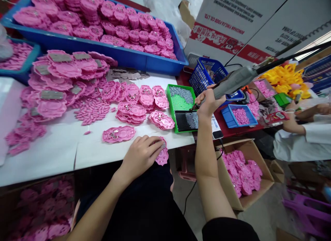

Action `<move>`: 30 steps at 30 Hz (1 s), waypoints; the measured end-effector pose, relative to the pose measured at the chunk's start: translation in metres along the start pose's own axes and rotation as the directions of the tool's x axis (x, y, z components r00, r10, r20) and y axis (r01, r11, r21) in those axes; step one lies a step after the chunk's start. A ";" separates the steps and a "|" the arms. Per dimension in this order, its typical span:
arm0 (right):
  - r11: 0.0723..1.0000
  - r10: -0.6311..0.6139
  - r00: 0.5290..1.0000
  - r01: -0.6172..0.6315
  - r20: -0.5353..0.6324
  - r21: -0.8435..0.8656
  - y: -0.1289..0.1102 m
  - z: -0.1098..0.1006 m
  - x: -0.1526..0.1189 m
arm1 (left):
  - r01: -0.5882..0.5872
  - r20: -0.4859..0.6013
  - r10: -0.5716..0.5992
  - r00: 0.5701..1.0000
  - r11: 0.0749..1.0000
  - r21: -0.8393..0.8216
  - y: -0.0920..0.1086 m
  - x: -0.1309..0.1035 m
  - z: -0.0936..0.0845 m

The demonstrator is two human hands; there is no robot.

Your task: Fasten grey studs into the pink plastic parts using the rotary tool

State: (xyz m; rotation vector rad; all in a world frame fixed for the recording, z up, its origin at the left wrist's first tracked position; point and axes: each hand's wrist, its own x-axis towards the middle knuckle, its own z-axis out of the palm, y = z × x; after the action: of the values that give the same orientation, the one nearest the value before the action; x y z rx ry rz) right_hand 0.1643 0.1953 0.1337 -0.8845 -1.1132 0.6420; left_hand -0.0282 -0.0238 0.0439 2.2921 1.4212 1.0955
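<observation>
My left hand (141, 154) is closed on a pink plastic part (162, 152) at the table's front edge, its fingertips on a small grey piece. My right hand (210, 103) grips a grey power screwdriver (232, 83), which hangs from a cable. The tool's tip is over the black screw grid (183, 121) in a green tray (171, 109); loose screws (182, 95) lie in the tray's rear section. Another pink part (118, 134) lies flat left of my left hand, with stacked pink parts (131, 113) behind it.
A long blue bin (144, 58) of pink stacks stands at the back. Piled pink parts (53, 103) and small pink pieces (91, 111) cover the left side. Blue basket (200, 73) and blue tray (239, 116) are right. A carton (263, 172) sits below; another person's arm (294, 122) is far right.
</observation>
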 end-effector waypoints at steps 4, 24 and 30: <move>1.000 0.025 1.000 -0.025 -0.017 0.015 0.000 -0.001 0.001 | 0.033 -0.045 -0.032 0.999 0.999 0.027 -0.001 0.002 0.006; 0.996 0.019 1.000 -0.019 -0.004 0.083 0.001 -0.011 -0.007 | -0.132 0.214 0.067 0.974 0.943 0.306 0.004 0.153 0.048; 0.993 0.028 1.000 -0.029 0.015 0.117 0.003 -0.011 -0.008 | -0.162 0.236 0.096 0.967 0.947 0.276 -0.004 0.150 0.049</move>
State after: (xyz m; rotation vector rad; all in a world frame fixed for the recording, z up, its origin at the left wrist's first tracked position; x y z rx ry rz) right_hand 0.1716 0.1870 0.1253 -0.7973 -1.0651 0.7303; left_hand 0.0405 0.1138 0.0790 2.6500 1.4428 0.6666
